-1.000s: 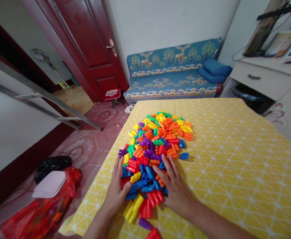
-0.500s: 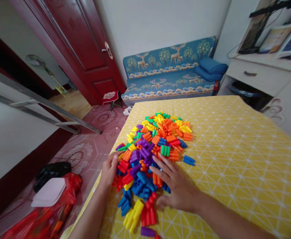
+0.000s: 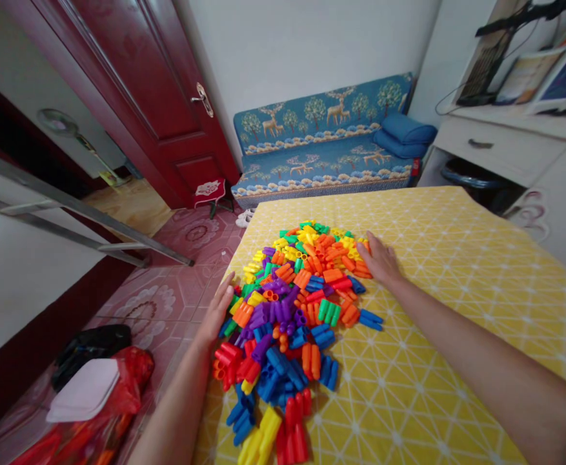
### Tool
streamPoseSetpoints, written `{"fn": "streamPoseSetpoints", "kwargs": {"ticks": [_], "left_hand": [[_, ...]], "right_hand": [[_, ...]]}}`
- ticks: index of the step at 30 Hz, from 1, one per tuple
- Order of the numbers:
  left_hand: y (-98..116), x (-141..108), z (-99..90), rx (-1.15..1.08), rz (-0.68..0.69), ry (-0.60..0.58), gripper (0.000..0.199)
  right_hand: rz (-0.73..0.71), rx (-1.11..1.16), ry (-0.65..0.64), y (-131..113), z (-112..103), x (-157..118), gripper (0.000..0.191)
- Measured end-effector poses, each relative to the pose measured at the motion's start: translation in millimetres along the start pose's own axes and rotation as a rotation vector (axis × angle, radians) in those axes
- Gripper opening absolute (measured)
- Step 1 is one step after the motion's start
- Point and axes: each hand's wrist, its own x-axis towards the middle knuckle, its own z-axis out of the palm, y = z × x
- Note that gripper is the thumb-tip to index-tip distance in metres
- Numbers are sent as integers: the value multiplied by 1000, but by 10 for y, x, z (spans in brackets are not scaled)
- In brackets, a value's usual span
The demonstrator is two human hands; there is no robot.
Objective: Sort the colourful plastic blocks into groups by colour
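Note:
A long heap of plastic pieces in purple (image 3: pixel 280 310), blue (image 3: pixel 277 371), red (image 3: pixel 292 433), yellow (image 3: pixel 262 439), orange (image 3: pixel 324 252) and green (image 3: pixel 330 312) lies on the yellow patterned tablecloth (image 3: pixel 437 284). My left hand (image 3: pixel 219 309) rests along the heap's left side at the table edge, fingers extended, holding nothing. At the upper right of the heap, my right hand (image 3: pixel 382 259) is open, its fingertips by the orange and yellow pieces. A blue piece (image 3: pixel 370 320) sits slightly apart on the right.
Behind the table stands a blue patterned sofa (image 3: pixel 312 142). A white cabinet (image 3: pixel 510 152) is at the right. On the floor at left are a black bag (image 3: pixel 86 349), a red bag (image 3: pixel 137 381) and a metal ladder (image 3: pixel 84 216). A red stool (image 3: pixel 210 192) stands by the door.
My right hand has moved from the middle of the heap up to its far right side. My left hand has shifted slightly forward along the left edge. Several pieces near the middle have shifted.

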Motion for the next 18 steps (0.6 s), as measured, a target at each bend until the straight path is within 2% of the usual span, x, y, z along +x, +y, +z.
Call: {"fn": "streamPoseSetpoints", "kwargs": {"ticks": [3, 6, 14, 18], "left_hand": [[11, 9, 10, 124, -16, -105, 67], [-10, 23, 16, 179, 7, -143, 67], [-11, 67, 138, 270, 35, -126, 69], [26, 81, 216, 316, 35, -83, 68]], "right_hand": [[-15, -46, -28, -242, 171, -61, 70], [19, -55, -51, -469, 287, -194, 74], [18, -2, -106, -757, 419, -471, 78], [-59, 10, -116, -910, 527, -680, 81]]}}
